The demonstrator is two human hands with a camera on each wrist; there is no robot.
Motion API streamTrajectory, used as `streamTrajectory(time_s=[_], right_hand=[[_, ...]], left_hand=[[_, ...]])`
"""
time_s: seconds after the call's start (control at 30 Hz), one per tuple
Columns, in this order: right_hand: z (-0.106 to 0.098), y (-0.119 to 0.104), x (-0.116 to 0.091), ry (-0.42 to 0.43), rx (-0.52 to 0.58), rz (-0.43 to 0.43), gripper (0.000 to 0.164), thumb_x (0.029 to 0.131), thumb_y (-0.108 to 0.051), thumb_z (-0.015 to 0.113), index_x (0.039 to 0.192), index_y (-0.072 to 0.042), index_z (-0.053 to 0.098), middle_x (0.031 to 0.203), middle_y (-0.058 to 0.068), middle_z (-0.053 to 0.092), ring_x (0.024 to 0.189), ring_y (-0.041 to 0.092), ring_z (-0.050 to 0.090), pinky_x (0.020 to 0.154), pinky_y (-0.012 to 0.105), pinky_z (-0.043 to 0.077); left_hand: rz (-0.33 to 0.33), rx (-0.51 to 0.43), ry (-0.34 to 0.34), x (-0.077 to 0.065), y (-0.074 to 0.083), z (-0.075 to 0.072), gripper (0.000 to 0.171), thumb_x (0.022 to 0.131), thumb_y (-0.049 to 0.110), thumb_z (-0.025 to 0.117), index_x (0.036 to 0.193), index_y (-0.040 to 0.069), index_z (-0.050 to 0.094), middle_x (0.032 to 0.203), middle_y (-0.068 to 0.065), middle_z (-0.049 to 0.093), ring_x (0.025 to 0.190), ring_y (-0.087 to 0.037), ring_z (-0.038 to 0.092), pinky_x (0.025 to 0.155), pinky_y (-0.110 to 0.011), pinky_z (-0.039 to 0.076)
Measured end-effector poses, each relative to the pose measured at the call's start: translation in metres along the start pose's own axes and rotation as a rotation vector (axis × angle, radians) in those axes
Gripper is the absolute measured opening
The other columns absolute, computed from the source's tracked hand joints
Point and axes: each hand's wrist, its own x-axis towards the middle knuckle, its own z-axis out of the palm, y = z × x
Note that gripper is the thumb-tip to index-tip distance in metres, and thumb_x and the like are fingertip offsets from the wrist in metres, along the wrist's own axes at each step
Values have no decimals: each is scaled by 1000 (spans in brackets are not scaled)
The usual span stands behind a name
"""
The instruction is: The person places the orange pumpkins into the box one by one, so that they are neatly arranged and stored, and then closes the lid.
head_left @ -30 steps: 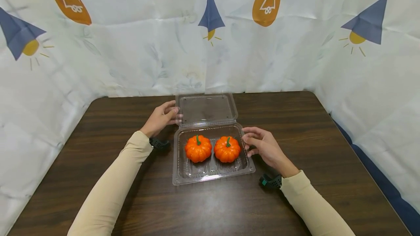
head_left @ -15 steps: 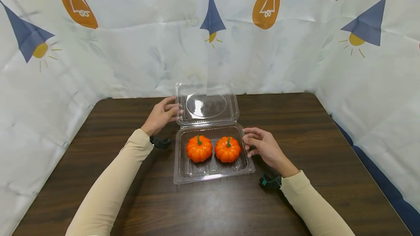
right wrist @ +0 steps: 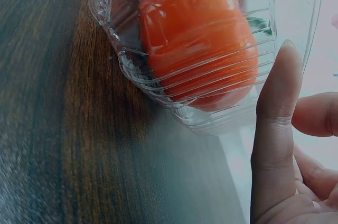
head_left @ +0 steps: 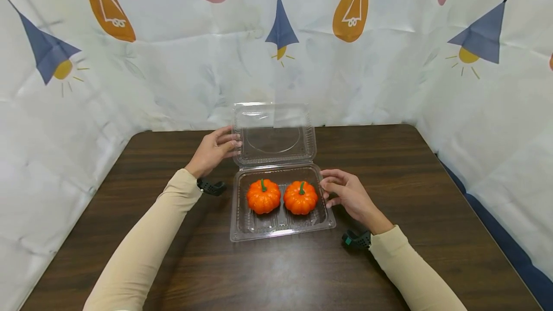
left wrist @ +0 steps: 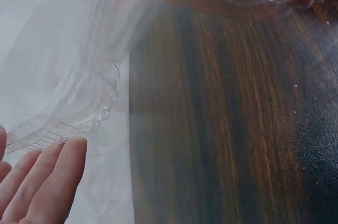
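Observation:
A clear plastic clamshell container stands on the table with its lid swung up and back. Two small orange toy pumpkins, a left one and a right one, sit side by side in its base. My left hand holds the lid's left edge; in the left wrist view its long fingers lie along the ribbed plastic. With fingers nearly straight, my right hand touches the right rim of the base. The right wrist view shows one fingertip at that rim, beside a pumpkin.
The container rests on a dark wood-grain table. A pale curtain with printed lamps and bulbs hangs behind the table and along both sides. Each wrist wears a dark strap, the right strap lying close over the tabletop.
The lid has tilted up from lying nearly flat, its far edge rising, with my left hand still at its side. My right hand and the pumpkins stay put. The head view shifts slightly.

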Motion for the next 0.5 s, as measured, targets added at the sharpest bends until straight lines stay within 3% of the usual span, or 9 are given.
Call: streamTrajectory(time_s=[0.27, 0.5], right_hand=[[0, 1, -1, -13, 12, -17, 48, 101, -10, 63, 145, 4, 48, 98, -4, 69, 72, 12, 62, 57, 27, 61], [1, 2, 0, -13, 7, -19, 47, 102, -9, 63, 144, 4, 48, 98, -4, 69, 72, 12, 62, 58, 27, 61]], left_hand=[[20, -15, -11, -4, 8, 0, 60, 107, 4, 51, 162, 4, 29, 159, -27, 43, 139, -44, 54, 107, -41, 57], [19, 11, 4, -8, 13, 0, 60, 106, 4, 54, 161, 3, 30, 158, -24, 46, 141, -42, 53, 101, -28, 59]])
